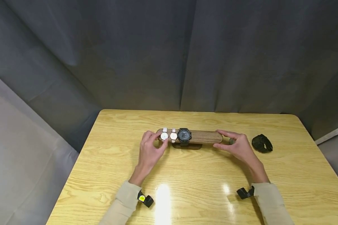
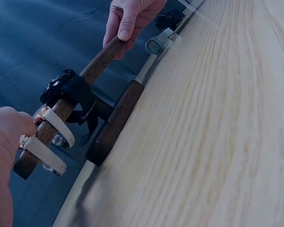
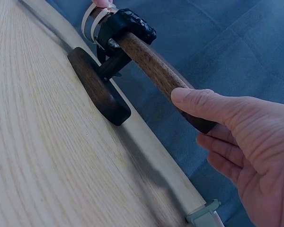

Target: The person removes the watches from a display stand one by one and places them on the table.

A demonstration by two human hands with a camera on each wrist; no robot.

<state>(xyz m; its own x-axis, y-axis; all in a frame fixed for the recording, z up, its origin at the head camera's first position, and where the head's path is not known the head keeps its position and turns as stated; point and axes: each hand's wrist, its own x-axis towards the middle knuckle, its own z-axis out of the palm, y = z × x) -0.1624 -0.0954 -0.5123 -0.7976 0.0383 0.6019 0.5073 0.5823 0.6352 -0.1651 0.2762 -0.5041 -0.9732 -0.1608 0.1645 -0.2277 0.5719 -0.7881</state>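
A dark wooden watch stand stands on the table, its bar raised on a post above a rounded base. Two watches with white straps, an outer one and an inner one, sit round the bar's left part. Beside them is a chunky black watch. My left hand pinches the outer white-strap watch between thumb and fingers at the bar's left end. With thumb and fingers on opposite edges, my right hand grips the bar's right end.
Another black watch lies on the table right of my right hand. A pale green watch lies between it and the stand, mostly hidden by my hand in the head view. Behind the wooden table hangs a dark curtain.
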